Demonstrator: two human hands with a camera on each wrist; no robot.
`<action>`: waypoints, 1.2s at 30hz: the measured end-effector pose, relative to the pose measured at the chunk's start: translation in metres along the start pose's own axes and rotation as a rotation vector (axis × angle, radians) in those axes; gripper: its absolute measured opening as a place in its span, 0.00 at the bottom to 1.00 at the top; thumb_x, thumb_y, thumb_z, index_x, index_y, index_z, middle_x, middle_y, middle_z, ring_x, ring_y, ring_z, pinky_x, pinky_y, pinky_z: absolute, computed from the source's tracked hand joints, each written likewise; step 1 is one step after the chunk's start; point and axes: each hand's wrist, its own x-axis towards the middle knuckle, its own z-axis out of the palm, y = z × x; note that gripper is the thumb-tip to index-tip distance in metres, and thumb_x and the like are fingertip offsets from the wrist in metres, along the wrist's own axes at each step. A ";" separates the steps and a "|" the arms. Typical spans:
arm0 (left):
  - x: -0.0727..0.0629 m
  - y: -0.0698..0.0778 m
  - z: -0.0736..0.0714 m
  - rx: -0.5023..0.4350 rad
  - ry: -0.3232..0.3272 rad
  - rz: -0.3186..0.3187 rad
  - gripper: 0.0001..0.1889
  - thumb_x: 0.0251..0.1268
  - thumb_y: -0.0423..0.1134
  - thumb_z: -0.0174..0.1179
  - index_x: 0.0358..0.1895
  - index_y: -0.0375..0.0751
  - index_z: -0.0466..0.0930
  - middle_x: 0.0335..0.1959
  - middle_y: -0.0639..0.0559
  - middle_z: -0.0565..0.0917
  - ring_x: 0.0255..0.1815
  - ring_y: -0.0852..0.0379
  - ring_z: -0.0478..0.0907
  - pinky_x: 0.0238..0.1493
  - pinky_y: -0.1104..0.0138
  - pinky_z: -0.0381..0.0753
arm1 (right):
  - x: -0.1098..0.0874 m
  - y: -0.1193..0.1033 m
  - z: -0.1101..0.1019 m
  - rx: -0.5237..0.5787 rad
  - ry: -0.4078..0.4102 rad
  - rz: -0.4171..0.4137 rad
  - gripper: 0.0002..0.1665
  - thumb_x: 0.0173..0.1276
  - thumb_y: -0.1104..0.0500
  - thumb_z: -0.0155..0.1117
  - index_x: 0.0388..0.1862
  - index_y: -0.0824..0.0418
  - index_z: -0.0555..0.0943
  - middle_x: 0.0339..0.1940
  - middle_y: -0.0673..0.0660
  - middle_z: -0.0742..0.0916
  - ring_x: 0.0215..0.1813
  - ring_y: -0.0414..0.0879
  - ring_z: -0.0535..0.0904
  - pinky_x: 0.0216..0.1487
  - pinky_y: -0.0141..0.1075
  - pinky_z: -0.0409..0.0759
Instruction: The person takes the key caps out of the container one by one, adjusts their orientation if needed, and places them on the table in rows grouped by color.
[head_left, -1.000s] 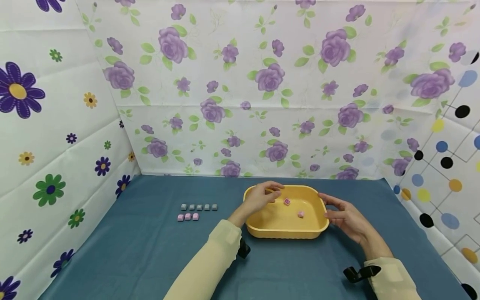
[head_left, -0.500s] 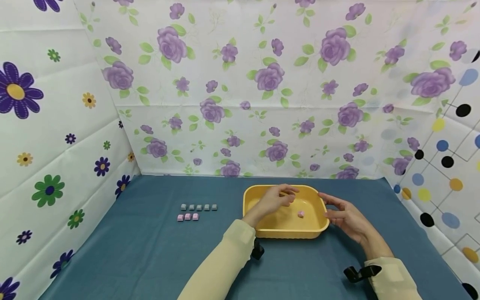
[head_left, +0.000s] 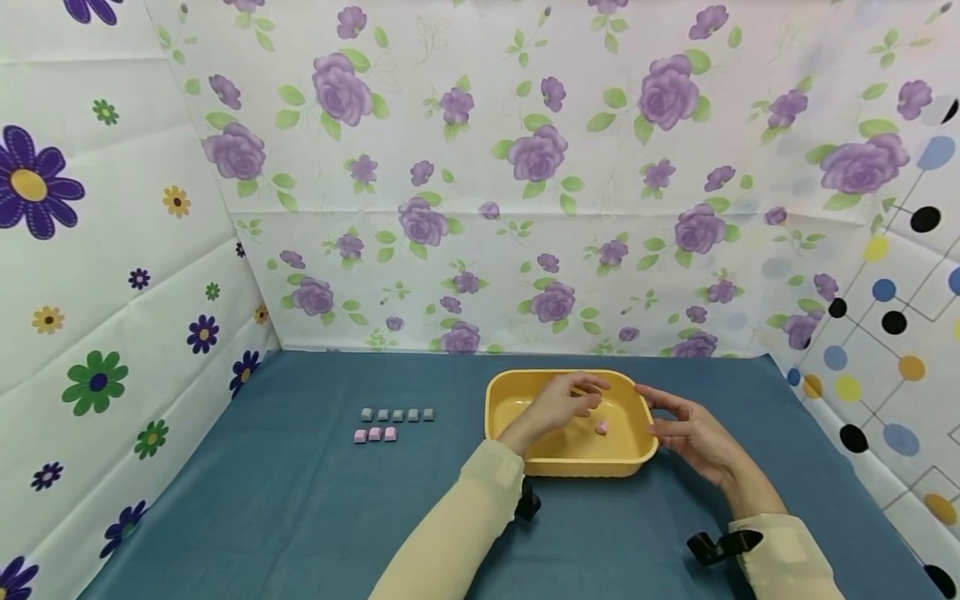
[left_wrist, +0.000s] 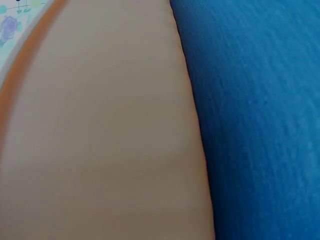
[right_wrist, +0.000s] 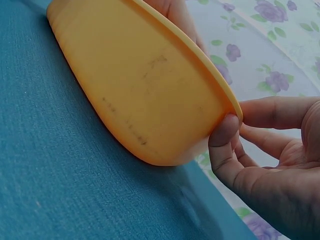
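Observation:
My left hand (head_left: 560, 403) is over the inside of a yellow plastic basin (head_left: 585, 468), fingers loosely bent and pointing right, a gap showing between thumb and forefinger. Just beyond the thumb, a small pink cube (head_left: 602, 428) lies on the basin floor. Whatever lies beneath the hand is hidden. At the basin's right end, my right hand (head_left: 692, 433) pinches the rim, the thumb (right_wrist: 225, 131) against the outer wall and the forefinger (right_wrist: 272, 111) at the lip. A pale, blurred surface (left_wrist: 105, 120) fills most of the left wrist view, with no hand showing there.
Left of the basin, several grey cubes (head_left: 398, 415) stand in a row, with a shorter row of pink cubes (head_left: 376, 434) in front. A blue cloth (head_left: 300, 517) covers the table. Flowered sheets (head_left: 480, 167) rise behind and at the sides.
My left hand has moved rightward and deeper over the basin, covering the spot where a second pink cube showed. The right hand keeps its hold on the rim.

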 end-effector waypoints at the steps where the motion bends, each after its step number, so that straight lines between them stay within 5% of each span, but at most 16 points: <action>1: 0.000 -0.001 0.001 0.004 -0.002 0.003 0.15 0.80 0.35 0.58 0.62 0.36 0.83 0.57 0.41 0.84 0.49 0.56 0.82 0.56 0.55 0.86 | 0.000 0.000 0.000 0.000 -0.001 0.000 0.44 0.77 0.65 0.63 0.86 0.63 0.55 0.66 0.63 0.67 0.53 0.46 0.79 0.50 0.36 0.84; 8: 0.001 -0.005 0.007 0.138 -0.034 0.019 0.14 0.78 0.34 0.60 0.61 0.40 0.85 0.53 0.45 0.85 0.48 0.57 0.83 0.50 0.68 0.83 | 0.000 -0.001 -0.001 -0.002 -0.009 -0.009 0.44 0.77 0.65 0.63 0.86 0.63 0.54 0.66 0.63 0.66 0.56 0.47 0.80 0.52 0.37 0.84; 13: 0.002 -0.006 0.010 0.102 -0.075 0.013 0.17 0.72 0.28 0.64 0.62 0.35 0.83 0.59 0.37 0.83 0.53 0.50 0.83 0.50 0.69 0.83 | -0.001 0.000 -0.003 -0.002 -0.013 -0.017 0.43 0.78 0.65 0.62 0.86 0.63 0.54 0.65 0.63 0.67 0.56 0.48 0.80 0.52 0.37 0.84; 22: 0.004 -0.009 0.009 0.132 -0.130 -0.015 0.18 0.71 0.27 0.66 0.62 0.35 0.83 0.59 0.39 0.84 0.57 0.48 0.83 0.55 0.69 0.82 | 0.000 0.000 -0.001 -0.007 -0.013 -0.009 0.43 0.78 0.65 0.62 0.85 0.63 0.55 0.65 0.63 0.68 0.56 0.49 0.80 0.52 0.38 0.84; 30: 0.005 -0.014 0.011 0.268 -0.178 -0.022 0.16 0.72 0.28 0.65 0.60 0.38 0.84 0.48 0.48 0.88 0.43 0.63 0.82 0.49 0.72 0.80 | 0.000 0.001 -0.001 -0.005 -0.013 -0.012 0.43 0.78 0.66 0.62 0.86 0.63 0.54 0.65 0.63 0.67 0.53 0.47 0.80 0.50 0.37 0.84; 36: 0.003 -0.015 0.012 0.342 -0.160 -0.028 0.13 0.72 0.31 0.66 0.57 0.42 0.86 0.43 0.53 0.87 0.40 0.66 0.79 0.48 0.74 0.79 | 0.000 0.002 -0.001 -0.004 -0.015 -0.013 0.43 0.78 0.65 0.62 0.86 0.62 0.55 0.66 0.63 0.67 0.56 0.47 0.80 0.51 0.37 0.84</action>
